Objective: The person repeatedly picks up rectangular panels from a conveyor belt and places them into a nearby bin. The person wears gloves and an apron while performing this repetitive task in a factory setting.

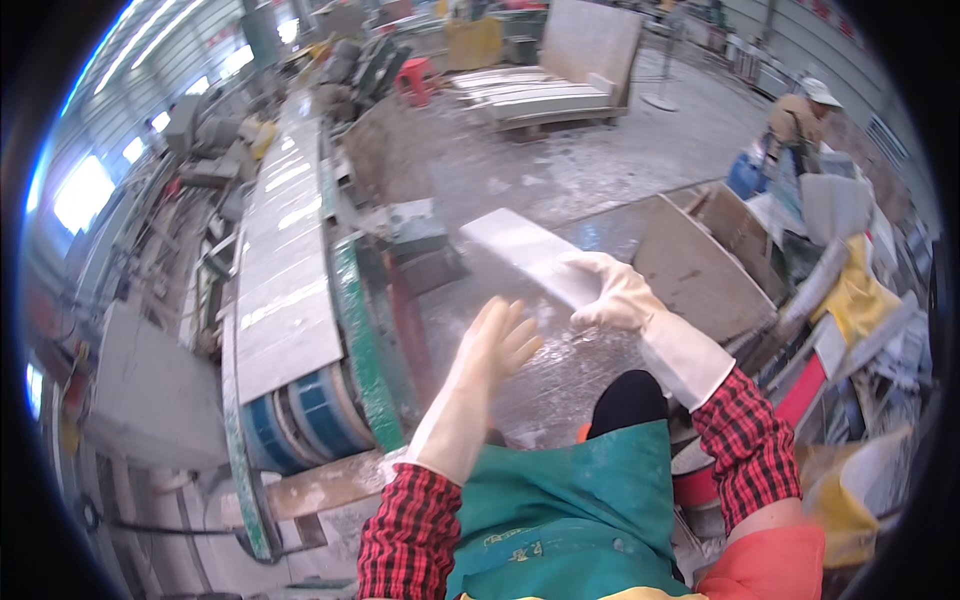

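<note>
A flat, pale grey-white stone slab [525,248] is held up in front of me by its near end. My right hand [615,293], in a cream rubber glove, grips that end, thumb on the near side and fingers over the far edge. My left hand [495,345], gloved the same way, is apart from the slab with its fingers stretched out and nothing in them. Left of it runs a conveyor [285,290] with a green side rail, carrying a row of pale slabs.
Large stone offcuts [700,262] lean at the right beside a heap with yellow sacks [858,290]. A red stool [413,80] and a pallet of slabs [540,98] stand farther back. Another person [797,125] in a white hat bends at the far right. The floor [510,160] looks wet.
</note>
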The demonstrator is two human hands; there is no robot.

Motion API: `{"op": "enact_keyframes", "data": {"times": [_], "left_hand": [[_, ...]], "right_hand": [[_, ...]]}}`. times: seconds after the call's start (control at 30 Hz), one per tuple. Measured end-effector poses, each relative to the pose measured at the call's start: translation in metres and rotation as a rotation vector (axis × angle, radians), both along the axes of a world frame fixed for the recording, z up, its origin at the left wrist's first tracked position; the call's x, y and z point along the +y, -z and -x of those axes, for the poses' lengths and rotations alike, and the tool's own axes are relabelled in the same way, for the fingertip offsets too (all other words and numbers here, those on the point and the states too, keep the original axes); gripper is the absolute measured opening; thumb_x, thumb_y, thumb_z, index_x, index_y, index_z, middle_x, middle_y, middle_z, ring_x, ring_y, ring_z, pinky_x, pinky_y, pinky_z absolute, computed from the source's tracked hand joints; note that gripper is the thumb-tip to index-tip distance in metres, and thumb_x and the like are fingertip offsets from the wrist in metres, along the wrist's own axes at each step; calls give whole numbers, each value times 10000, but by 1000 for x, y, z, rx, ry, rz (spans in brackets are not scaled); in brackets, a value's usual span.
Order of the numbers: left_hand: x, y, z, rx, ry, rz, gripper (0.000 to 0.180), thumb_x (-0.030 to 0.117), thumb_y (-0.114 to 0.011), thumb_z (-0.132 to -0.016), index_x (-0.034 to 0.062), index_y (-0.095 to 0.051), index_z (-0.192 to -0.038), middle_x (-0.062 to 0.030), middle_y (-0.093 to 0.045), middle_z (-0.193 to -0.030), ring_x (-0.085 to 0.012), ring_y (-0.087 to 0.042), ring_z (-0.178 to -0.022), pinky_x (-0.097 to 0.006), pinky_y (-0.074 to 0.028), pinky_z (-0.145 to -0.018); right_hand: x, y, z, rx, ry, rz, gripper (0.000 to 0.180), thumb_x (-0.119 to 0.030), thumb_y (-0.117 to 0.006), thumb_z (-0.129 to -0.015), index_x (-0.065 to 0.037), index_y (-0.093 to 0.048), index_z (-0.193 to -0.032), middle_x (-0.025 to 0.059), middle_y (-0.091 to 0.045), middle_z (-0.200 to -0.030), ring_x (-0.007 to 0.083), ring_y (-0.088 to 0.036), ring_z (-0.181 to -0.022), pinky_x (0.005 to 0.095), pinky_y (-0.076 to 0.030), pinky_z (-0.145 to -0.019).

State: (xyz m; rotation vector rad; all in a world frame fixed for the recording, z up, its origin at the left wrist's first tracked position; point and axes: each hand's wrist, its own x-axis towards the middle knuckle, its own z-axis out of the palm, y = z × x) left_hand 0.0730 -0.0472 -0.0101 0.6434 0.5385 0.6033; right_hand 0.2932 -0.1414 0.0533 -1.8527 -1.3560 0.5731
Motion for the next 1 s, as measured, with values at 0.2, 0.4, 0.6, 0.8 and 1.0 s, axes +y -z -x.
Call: {"op": "enact_keyframes", "data": {"times": [0.2, 0.4, 0.6, 0.8, 1.0], "left_hand": [[47, 23, 43, -298, -521, 37, 355, 130, -480, -1065, -25, -468, -1384, -197, -569, -1369, -342, -598, -1236, -506, -527, -1052], [102, 16, 145, -126, -1050, 193, 359, 80, -521, -1042, -53, -450, -1368, -254, -587, -1332, -421, -612, -1210, -620, -556, -1012], [105, 80, 301, -114, -1214, 137, 333, 15, -539, -1002, -21, -469, -1326, -245, -557, -1324, -432, -595, -1210, -672, -550, -967], [92, 115, 319, -71, -1260, 199, 382, -16, -517, -1001, 48, -399, -1360, -236, -519, -1353, -445, -609, -1173, -709, -561, -913], [99, 121, 308, -12, -1281, 244, 386, -37, -523, -994, 44, -393, -1348, -226, -520, -1347, -430, -609, -1173, -714, -559, -914]], "right_hand": [[83, -25, 94, -915, -628, -83, 876, -262, -878, -655, -174, -521, -1450, 107, -508, -1480, 344, -490, -1362, 423, -387, -1163], [113, -27, 95, -922, -557, -195, 767, -447, -818, -797, -156, -501, -1432, 132, -479, -1517, 365, -382, -1453, 468, -249, -1248], [50, 23, -32, -961, -303, -59, 685, -351, -829, -753, -164, -585, -1365, 128, -562, -1443, 380, -465, -1381, 481, -368, -1170], [-137, 112, -202, -647, 259, 151, 581, -290, -754, -836, -82, -611, -1359, 159, -619, -1372, 370, -540, -1308, 415, -422, -1109], [-319, 125, -220, -683, 657, 476, 588, -233, -711, -873, -109, -547, -1424, 185, -581, -1394, 373, -525, -1297, 429, -400, -1123]]}}
